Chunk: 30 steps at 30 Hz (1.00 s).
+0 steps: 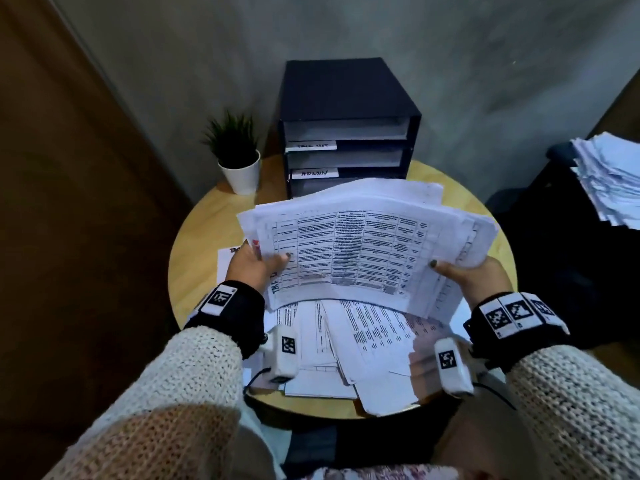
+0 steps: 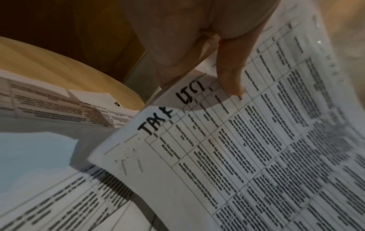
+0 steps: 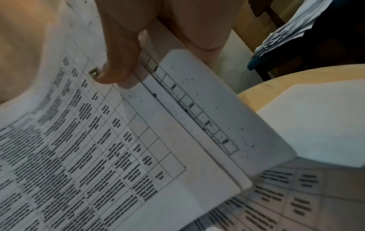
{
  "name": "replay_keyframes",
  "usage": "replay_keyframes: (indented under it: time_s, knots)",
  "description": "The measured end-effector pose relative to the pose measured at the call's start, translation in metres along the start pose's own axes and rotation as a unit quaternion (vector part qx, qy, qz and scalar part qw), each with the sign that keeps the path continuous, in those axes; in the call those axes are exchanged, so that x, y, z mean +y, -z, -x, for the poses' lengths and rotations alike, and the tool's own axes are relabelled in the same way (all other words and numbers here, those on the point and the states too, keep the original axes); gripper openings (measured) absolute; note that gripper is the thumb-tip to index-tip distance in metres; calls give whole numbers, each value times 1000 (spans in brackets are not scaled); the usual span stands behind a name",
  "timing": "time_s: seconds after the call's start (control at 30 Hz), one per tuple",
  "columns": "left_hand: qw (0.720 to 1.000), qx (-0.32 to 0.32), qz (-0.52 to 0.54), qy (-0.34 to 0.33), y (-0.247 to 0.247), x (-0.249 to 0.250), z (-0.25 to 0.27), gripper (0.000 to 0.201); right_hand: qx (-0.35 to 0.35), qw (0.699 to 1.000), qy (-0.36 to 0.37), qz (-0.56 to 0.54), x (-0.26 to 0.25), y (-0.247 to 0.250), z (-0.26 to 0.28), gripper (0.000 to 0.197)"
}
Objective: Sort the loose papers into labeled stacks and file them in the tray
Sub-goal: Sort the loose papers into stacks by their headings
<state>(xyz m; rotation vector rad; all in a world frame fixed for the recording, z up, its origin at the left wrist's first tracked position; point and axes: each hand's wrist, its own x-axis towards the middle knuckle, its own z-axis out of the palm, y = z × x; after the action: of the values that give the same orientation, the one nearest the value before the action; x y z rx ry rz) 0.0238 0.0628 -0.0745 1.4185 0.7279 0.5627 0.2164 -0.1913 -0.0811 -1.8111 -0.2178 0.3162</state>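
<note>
From the head view, I hold a thick stack of papers (image 1: 367, 247) above the round wooden table (image 1: 194, 244), in front of the dark filing tray (image 1: 349, 98). My left hand (image 1: 251, 263) pinches the stack's left edge, thumb on top, and my right hand (image 1: 467, 271) grips its right edge the same way. Loose papers (image 1: 349, 344) lie spread on the table under the stack.

At my left wrist, my thumb (image 2: 230, 73) presses on the top sheet just beside handwritten letters, with the other fingers hidden beneath.

At my right wrist, my thumb (image 3: 118, 62) presses down on the printed grid, clamping the sheets.
</note>
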Motion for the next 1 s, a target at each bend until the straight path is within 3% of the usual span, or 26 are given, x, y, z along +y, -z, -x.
replay_keyframes:
  time_s: [0.07, 0.17, 0.23, 0.37, 0.5, 0.67, 0.8, 0.9, 1.0]
  knots:
    - [1000, 2, 5, -3, 2, 4, -2, 32, 0, 1000, 20, -1, -3, 0, -2, 24]
    - [1000, 15, 17, 1, 8, 4, -4, 45, -2, 1000, 24, -7, -3, 2, -4, 15]
    - [999, 29, 18, 1, 9, 4, -4, 47, 4, 999, 21, -36, 2, 5, -6, 22]
    - [1000, 29, -7, 4, 7, 2, -7, 36, -7, 999, 22, -38, 4, 9, -11, 29]
    - [1000, 6, -5, 17, 1, 3, -4, 33, 4, 1000, 13, -28, 8, 8, -13, 12]
    - [1000, -8, 1, 10, -2, 7, 0, 25, 7, 998, 25, -55, -2, 0, -4, 20]
    - [1000, 11, 8, 18, -4, 6, 3, 35, 12, 998, 20, -53, 1, 0, -3, 15]
    - [1000, 8, -4, 19, -5, 9, 6, 23, 12, 998, 5, -57, 5, 2, -6, 9]
    - [1000, 4, 0, 14, -3, 14, 6, 30, 15, 998, 1, -54, 4, 2, -7, 17]
